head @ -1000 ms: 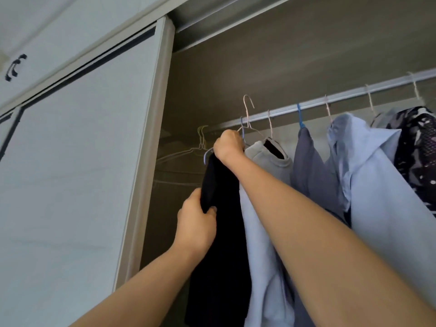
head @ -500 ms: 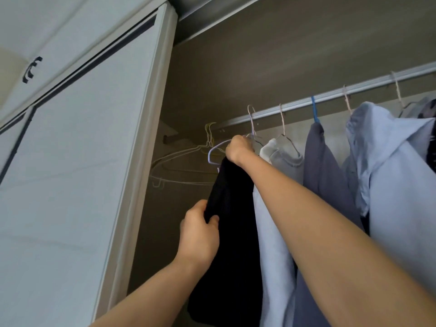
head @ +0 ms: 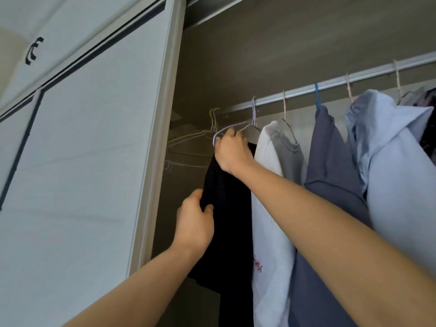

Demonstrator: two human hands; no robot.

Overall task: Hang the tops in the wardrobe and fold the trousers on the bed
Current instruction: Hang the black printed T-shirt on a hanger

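Wire hanger curves in right hand, left hand pinching soft black top.

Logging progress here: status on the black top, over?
Right hand grips lilac hanger, hook at rail. Left hand pinches black top edge. White top hangs close beside.

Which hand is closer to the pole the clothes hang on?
Right. The right hand holds the lilac hanger just under the rail; the left hand is lower down, gripping the edge of the black top.

Left grip, right grip bare; forearms unsleeved.
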